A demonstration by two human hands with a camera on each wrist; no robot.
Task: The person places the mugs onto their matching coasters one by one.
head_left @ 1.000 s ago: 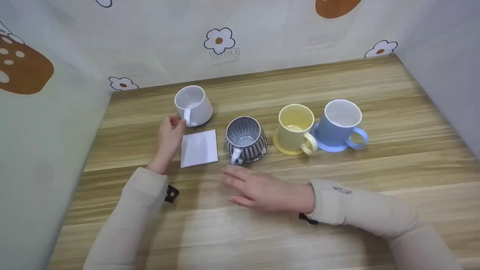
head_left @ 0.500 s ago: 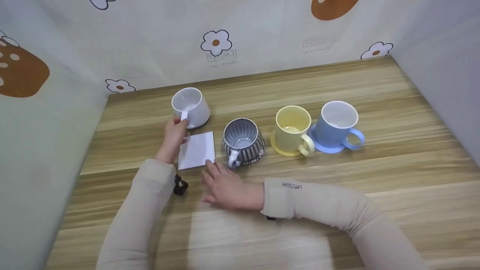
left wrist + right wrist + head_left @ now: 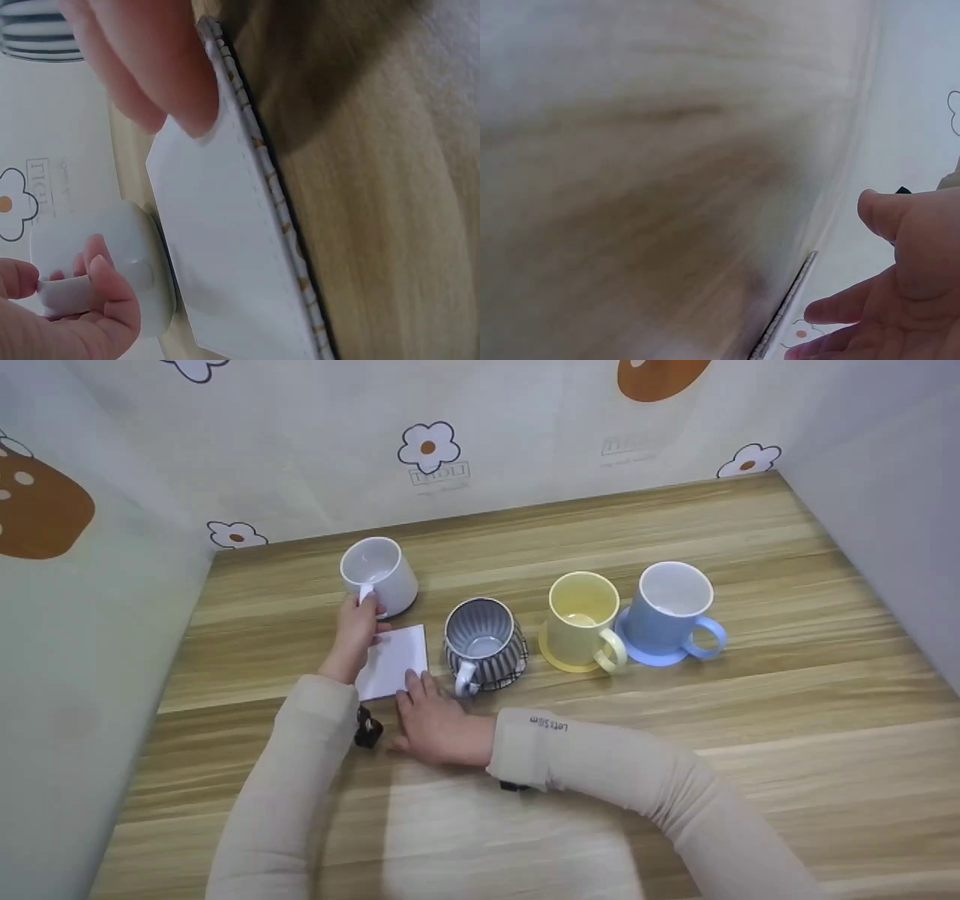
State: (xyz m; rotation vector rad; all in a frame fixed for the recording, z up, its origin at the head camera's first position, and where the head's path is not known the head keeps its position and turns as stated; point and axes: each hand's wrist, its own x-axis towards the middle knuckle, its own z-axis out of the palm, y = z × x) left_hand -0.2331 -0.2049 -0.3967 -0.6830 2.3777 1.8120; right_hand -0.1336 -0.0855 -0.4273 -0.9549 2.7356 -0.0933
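A white mug [image 3: 397, 591] stands upright near the back left of the table. My left hand [image 3: 355, 634] pinches its handle between thumb and fingers, which the left wrist view shows from the side. In front of this mug lies a square white coaster [image 3: 401, 656] with a patterned edge, partly covered by both hands. My right hand [image 3: 437, 727] has its fingers extended, and its fingertips rest on the coaster's near right corner. Just right of the coaster, a grey striped mug [image 3: 491, 656] sits on a checked coaster [image 3: 519, 675], its handle toward my right hand.
Farther right, a yellow mug [image 3: 570, 637] stands on a round yellow coaster [image 3: 553, 656]. Beside it a blue mug [image 3: 656, 622] sits on a blue coaster [image 3: 656, 659]. Walls with flower prints border the wooden table [image 3: 787, 660] at the back and sides.
My right hand has moved left from in front of the striped mug to the white coaster's corner. My left fingers have come farther around the white mug's handle; the mugs stay put.
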